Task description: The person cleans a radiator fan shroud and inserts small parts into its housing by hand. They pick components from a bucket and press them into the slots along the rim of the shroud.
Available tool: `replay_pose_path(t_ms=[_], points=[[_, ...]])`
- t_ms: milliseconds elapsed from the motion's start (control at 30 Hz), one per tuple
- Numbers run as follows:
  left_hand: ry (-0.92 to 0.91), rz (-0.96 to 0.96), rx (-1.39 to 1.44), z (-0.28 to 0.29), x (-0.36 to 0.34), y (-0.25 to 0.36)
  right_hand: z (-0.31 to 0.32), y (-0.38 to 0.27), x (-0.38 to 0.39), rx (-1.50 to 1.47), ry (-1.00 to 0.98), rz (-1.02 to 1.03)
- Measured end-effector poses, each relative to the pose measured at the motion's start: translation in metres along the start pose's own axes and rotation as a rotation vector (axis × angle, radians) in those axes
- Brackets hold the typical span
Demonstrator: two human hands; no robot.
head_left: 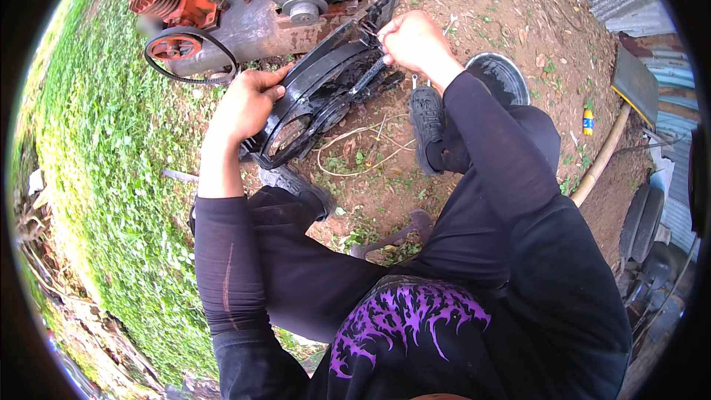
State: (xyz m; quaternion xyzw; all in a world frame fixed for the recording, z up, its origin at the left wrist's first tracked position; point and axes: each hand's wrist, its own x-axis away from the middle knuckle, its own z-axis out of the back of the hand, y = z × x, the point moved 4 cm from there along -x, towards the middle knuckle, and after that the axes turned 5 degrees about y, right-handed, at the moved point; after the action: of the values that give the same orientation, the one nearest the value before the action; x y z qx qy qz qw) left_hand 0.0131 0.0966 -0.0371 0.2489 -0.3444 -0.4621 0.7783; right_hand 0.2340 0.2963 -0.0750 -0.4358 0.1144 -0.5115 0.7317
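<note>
Black plastic guard (326, 89), left hand (248, 104) gripping lower edge, right hand (411, 38) pinching top

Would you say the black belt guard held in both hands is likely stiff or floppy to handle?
Probably stiff: the black belt guard keeps its shape though the left hand and right hand grip only its ends. Its open ribbed frame suggests it is fairly light for its size.

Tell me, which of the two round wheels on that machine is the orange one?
The spoked wheel at the machine's left end, with the black belt looped round it. The other wheel, farther right, is bare grey metal.
</note>
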Motion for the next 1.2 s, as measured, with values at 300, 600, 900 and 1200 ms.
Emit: replay_pose_path(t_ms=[300,600,900,1200], points=[[-0.015,0.020,-0.007,0.001,0.001,0.007,0.011,-0.002,0.001,0.005,0.063,0.034],[-0.006,0.025,-0.003,0.001,0.002,0.005,0.007,-0.012,0.014,-0.111,0.074,0.066],[-0.011,0.006,-0.017,0.001,0.000,0.006,0.006,-0.008,0.008,0.062,0.149,0.130],[-0.016,0.017,-0.029,0.003,0.001,0.004,0.010,-0.011,0.009,0.119,0.140,0.134]])
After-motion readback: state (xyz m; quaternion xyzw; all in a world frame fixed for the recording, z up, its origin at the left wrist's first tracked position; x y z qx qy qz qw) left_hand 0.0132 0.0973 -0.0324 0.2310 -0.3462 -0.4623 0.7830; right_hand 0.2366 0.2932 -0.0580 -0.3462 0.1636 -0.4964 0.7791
